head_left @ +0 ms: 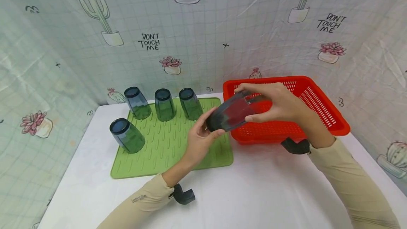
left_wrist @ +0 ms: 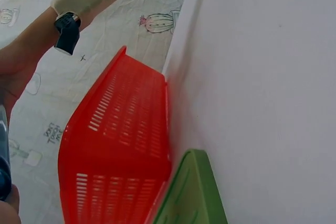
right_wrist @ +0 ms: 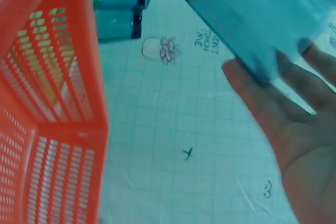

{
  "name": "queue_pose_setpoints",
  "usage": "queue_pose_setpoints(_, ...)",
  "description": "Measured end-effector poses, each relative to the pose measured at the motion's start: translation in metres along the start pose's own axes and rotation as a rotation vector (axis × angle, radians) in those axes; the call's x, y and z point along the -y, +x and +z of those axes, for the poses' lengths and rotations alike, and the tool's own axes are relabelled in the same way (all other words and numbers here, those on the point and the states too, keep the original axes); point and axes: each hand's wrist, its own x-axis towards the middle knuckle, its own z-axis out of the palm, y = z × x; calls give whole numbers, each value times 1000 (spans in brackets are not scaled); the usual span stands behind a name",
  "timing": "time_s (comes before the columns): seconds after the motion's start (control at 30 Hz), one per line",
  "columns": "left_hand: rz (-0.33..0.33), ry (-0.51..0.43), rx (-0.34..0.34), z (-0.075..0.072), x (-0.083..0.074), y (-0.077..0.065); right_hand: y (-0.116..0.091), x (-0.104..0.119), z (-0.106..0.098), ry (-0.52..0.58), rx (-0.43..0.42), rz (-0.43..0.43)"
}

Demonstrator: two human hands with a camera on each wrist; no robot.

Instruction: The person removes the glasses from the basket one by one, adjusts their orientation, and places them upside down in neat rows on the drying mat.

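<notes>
A dark bluish drinking glass (head_left: 232, 113) is held tilted in the air between both hands, over the right side of the mat and the basket's near left corner. My left hand (head_left: 198, 140) grips its dark base end, thumb on the near side. At the other end, the thumb and fingers of my right hand (head_left: 279, 104) span the rim. In the right wrist view, fingertips touch the wall of the glass (right_wrist: 262, 14). Several like glasses, such as one at the front left (head_left: 128, 136), stand upside down on the green ridged mat (head_left: 171, 151).
To the right of the mat stands a red slotted plastic basket (head_left: 341, 127), its inside partly hidden by my right hand. Both rest on a white table (head_left: 254, 190). A cactus-print cloth (head_left: 203, 27) hangs behind and at the sides.
</notes>
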Motion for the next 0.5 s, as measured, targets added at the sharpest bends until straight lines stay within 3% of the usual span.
queue_pose_setpoints(0.1, 32, 54, -30, -4, -1, 0, -3, 3, -3, -47, 137, 99)
queue_pose_setpoints(0.23, 64, 112, -44, -10, -2, 3, -5, 10, -2, -102, 249, 139)
queue_pose_setpoints(0.5, 49, 187, -68, -18, -5, 6, 2, 17, 17, -406, 272, 85)
